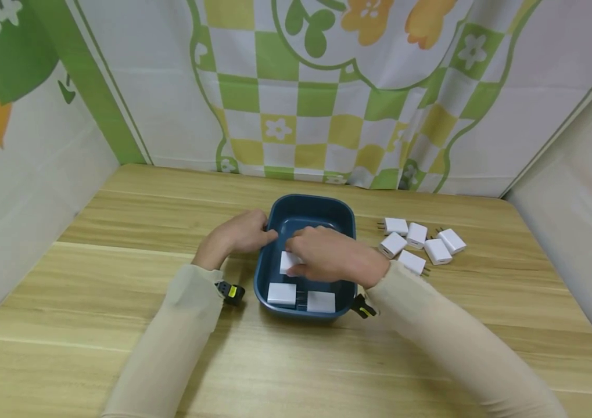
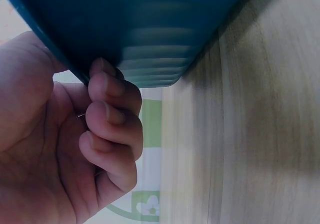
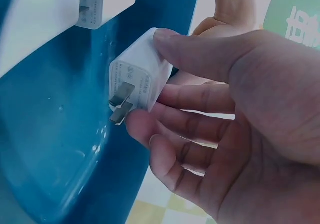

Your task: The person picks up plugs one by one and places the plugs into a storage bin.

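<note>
A dark blue rectangular bin [image 1: 310, 203] stands on the wooden table. My left hand [image 1: 243, 232] grips its left rim; in the left wrist view the thumb is over the rim, largely hidden, with curled fingers [image 2: 116, 115] against the outer wall. Inside the bin, my right hand [image 1: 327, 252] pinches a white charger plug [image 3: 142, 71] between thumb and fingers, its two flat metal prongs showing in the right wrist view. Two more white plugs, a left one [image 1: 282, 294] and a right one [image 1: 320, 302], lie at the bin's near end.
Right of the bin, several white charger plugs [image 1: 416, 235] lie in a loose cluster on the table [image 1: 484, 325]. A patterned curtain [image 1: 296, 93] hangs behind the table's back edge, with white cloth [image 1: 578, 151] at the right side.
</note>
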`<state>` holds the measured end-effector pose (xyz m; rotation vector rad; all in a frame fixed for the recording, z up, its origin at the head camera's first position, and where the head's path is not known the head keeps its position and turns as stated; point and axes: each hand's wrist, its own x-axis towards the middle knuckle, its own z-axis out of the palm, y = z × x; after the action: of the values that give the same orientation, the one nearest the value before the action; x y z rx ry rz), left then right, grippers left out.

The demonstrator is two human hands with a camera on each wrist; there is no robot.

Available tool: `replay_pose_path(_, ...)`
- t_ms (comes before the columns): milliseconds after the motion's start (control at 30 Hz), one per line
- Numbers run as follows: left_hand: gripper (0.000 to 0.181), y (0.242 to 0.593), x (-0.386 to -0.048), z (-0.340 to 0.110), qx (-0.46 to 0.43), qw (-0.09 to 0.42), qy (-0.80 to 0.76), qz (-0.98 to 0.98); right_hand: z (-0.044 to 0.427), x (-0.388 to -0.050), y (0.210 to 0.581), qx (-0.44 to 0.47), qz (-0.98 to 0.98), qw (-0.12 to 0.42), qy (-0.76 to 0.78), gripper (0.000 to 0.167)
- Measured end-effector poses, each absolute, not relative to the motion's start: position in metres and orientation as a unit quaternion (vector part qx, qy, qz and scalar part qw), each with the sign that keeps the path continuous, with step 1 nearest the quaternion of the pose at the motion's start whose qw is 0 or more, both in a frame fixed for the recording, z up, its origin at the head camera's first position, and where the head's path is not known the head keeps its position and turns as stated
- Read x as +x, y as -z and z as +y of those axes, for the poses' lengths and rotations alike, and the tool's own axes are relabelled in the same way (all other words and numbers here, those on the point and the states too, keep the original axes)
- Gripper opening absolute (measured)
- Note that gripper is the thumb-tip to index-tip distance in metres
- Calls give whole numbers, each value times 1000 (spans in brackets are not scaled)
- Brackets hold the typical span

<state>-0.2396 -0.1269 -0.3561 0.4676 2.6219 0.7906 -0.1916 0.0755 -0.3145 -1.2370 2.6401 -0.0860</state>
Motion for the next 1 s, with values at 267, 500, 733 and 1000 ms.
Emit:
replay_pose_path(267,35,355,-240,-127,171,176,-279,928,75,-190,305,-426,899,103,17,31)
replay_pose_path(500,37,356,-241,-127,174,182,-279,927,69,-191,299,-434,895,103,23,27)
replay_pose_path(733,39,357,-241,-128,179,186,-283,924,62,-192,305,-424,898,115,14,24)
replay_pose_path(1000,39,355,-241,-128,176,189,-288,922,57,-195,312,-419,899,125,13,24)
